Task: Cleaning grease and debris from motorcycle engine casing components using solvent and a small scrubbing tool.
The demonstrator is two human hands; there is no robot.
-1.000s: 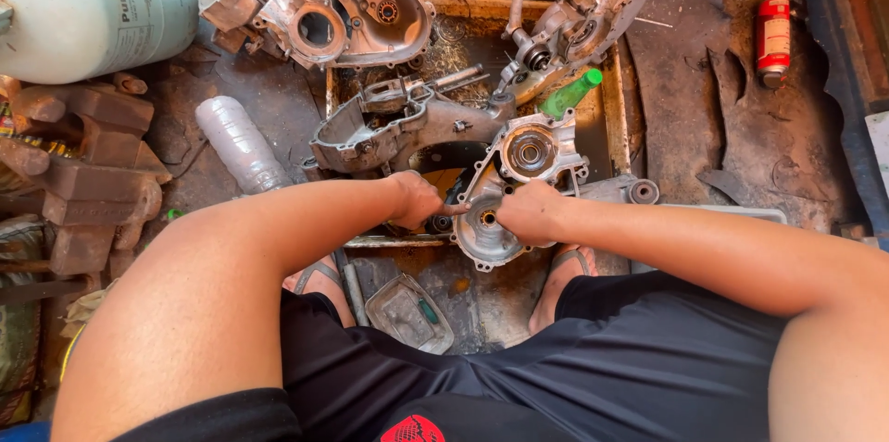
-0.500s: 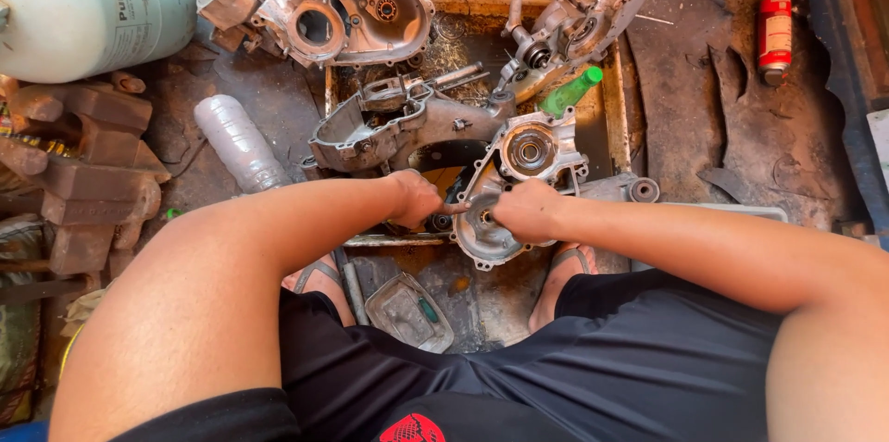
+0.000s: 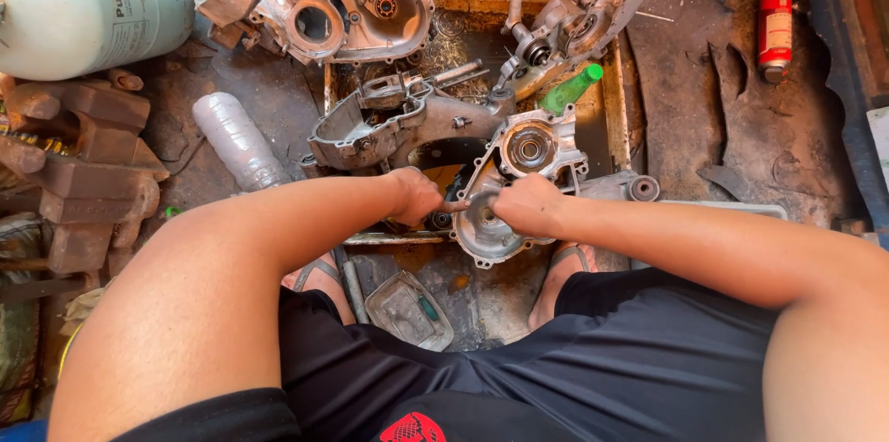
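A grey aluminium engine case half (image 3: pixel 526 151) lies in front of me, over the near rim of a rusty metal tray (image 3: pixel 619 109). My left hand (image 3: pixel 415 196) is closed in a fist at the case's left edge, and a short thin rod pokes out of it towards the right. My right hand (image 3: pixel 526 205) is closed on top of the case's lower, round part. The two hands almost touch. What lies under the fingers is hidden. My knees and black shorts fill the bottom of the view.
Other engine cases lie in and behind the tray (image 3: pixel 344 7) (image 3: pixel 398 120) (image 3: pixel 576 24). Also around: a green bottle (image 3: pixel 570 90), a clear plastic bottle (image 3: pixel 237 140), a pale green gas cylinder (image 3: pixel 85 0), rusty metal blocks (image 3: pixel 85 164), a red can (image 3: pixel 775 30) and a small clear container (image 3: pixel 407 309).
Both hands stay on the engine case, with only a slight shift of the fingers. Nothing else has moved.
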